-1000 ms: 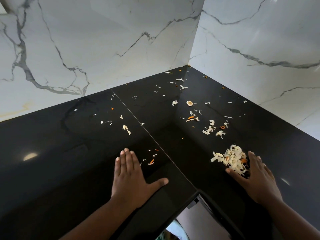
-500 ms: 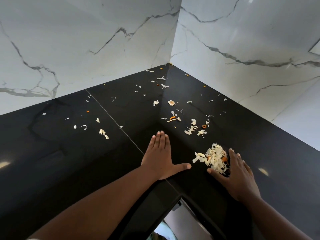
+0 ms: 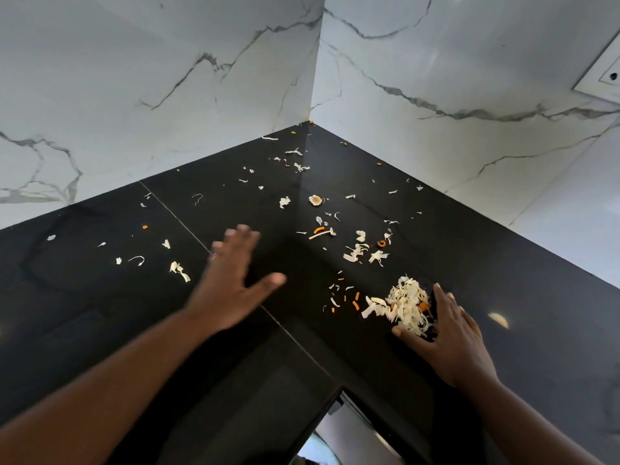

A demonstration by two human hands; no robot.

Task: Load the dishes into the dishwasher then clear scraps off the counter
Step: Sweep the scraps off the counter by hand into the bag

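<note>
Right hand against pale shredded scrap pile, orange bits mixed in

White marble walls; outlet plate, possibly, upper right.

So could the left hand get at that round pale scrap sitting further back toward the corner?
Probably yes. The left hand is open and blurred above the black counter, and only small bits lie between it and the round pale scrap. The right hand rests beside the scrap pile, off to the side.
</note>
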